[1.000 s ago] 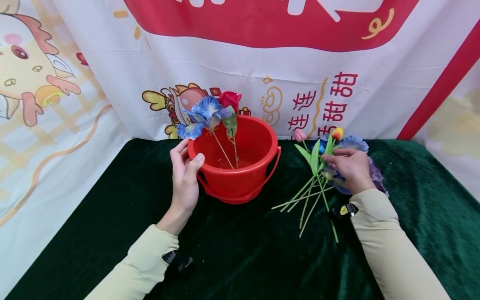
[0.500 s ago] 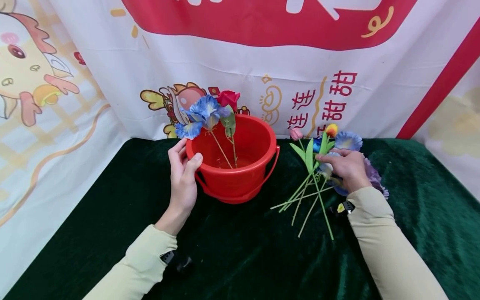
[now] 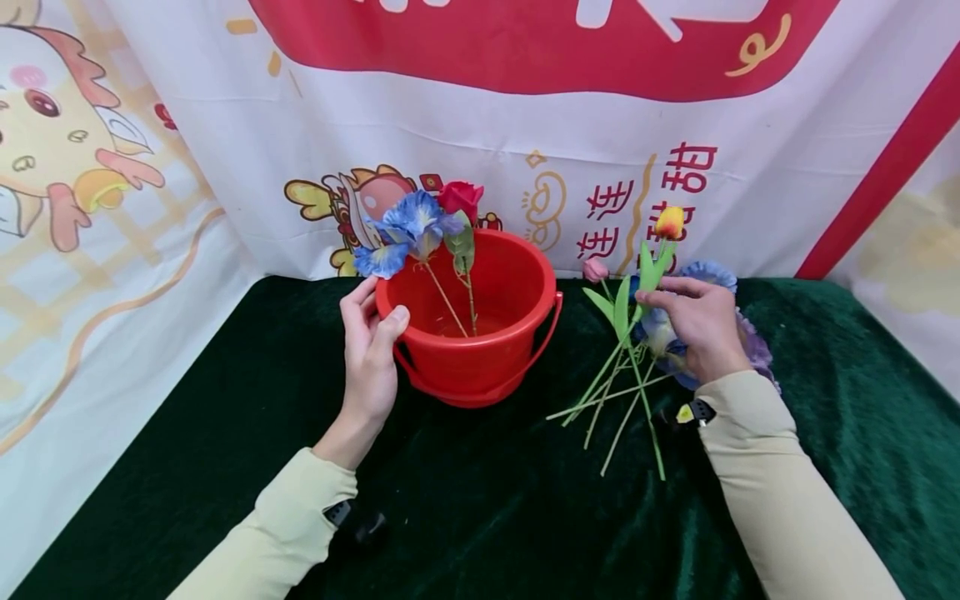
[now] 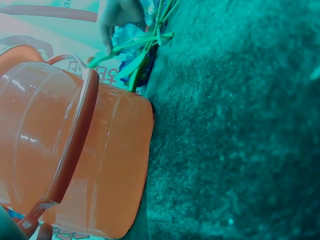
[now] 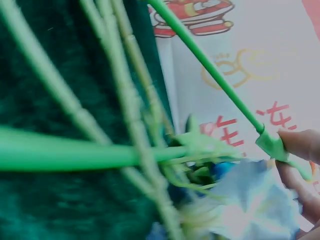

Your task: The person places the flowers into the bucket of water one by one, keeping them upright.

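My left hand (image 3: 371, 358) grips the left rim of a red bucket (image 3: 472, 367), thumb on the outside near the front. A blue iris-like flower (image 3: 415, 218) and a red rose (image 3: 461, 200) lean inside the bucket, heads above its back left rim. To the right, my right hand (image 3: 703, 321) pinches a yellow-orange tulip (image 3: 670, 222) at its leaves, its head raised above the pile. In the right wrist view, thumb and fingers close on the tulip's green stem (image 5: 215, 75) at the leaf base. The pile's flowers are partly hidden behind this hand.
A pink tulip (image 3: 596, 268), a blue flower (image 3: 712, 273) and a purple flower (image 3: 756, 346) lie in the pile, stems crossing toward the front. Dark green velvet cloth (image 3: 480, 500) covers the table. A printed white backdrop (image 3: 450, 117) hangs behind.
My right hand has lifted the yellow-orange tulip, its head rising above the other flowers. The left hand and the bucket stay in place.
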{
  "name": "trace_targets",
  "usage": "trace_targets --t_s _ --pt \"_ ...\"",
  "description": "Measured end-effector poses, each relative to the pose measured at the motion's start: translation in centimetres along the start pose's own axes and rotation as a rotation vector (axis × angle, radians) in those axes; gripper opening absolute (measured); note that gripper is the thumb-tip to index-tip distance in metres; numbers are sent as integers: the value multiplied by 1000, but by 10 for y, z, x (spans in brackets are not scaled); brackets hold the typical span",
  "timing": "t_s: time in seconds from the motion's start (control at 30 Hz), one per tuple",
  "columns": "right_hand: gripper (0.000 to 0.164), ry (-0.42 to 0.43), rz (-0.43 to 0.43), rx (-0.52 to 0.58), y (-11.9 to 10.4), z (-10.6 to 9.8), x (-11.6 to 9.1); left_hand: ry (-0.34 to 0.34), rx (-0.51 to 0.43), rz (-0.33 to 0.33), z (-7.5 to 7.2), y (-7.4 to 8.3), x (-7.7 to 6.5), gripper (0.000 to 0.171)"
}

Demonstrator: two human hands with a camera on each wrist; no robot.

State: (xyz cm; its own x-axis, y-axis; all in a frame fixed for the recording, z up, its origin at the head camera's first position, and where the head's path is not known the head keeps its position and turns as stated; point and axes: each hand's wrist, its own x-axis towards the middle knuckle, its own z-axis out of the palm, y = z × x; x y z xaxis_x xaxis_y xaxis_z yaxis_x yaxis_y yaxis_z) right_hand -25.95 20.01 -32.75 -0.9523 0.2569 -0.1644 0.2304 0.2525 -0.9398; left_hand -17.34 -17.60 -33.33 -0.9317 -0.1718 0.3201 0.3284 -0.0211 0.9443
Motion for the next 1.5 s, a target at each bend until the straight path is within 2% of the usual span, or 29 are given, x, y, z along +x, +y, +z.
trace_targets --t_s 0.23,0.43,0.57,0.7,0.83,0.97,1.23,1.4,1.5 --pt "51 10 -59 11 -15 -1 -6 0 7 6 -2 -1 0 58" --pt "45 -110 -97 182 -24 -1 -13 2 3 -1 -2 0 0 58" --pt "51 -143 -112 162 -28 -2 -18 0 2 -4 -1 0 1 58" --pt "57 -129 -118 175 -31 -2 -22 -3 7 -1 0 0 1 58" --pt "48 -89 -124 211 -34 -2 -27 -4 6 -2 0 -1 1 58" --pt "40 -79 -132 296 -37 -3 -30 -5 8 -5 0 -2 0 58" --pt "40 -66 -151 463 -55 -2 -30 -2 19 -2 0 -3 1 58" --pt "36 -71 -118 599 -74 -3 -31 -1 20 1 0 -2 0 57" --pt "37 -93 -69 699 -86 -3 -30 -1 18 6 -1 -1 0 58"
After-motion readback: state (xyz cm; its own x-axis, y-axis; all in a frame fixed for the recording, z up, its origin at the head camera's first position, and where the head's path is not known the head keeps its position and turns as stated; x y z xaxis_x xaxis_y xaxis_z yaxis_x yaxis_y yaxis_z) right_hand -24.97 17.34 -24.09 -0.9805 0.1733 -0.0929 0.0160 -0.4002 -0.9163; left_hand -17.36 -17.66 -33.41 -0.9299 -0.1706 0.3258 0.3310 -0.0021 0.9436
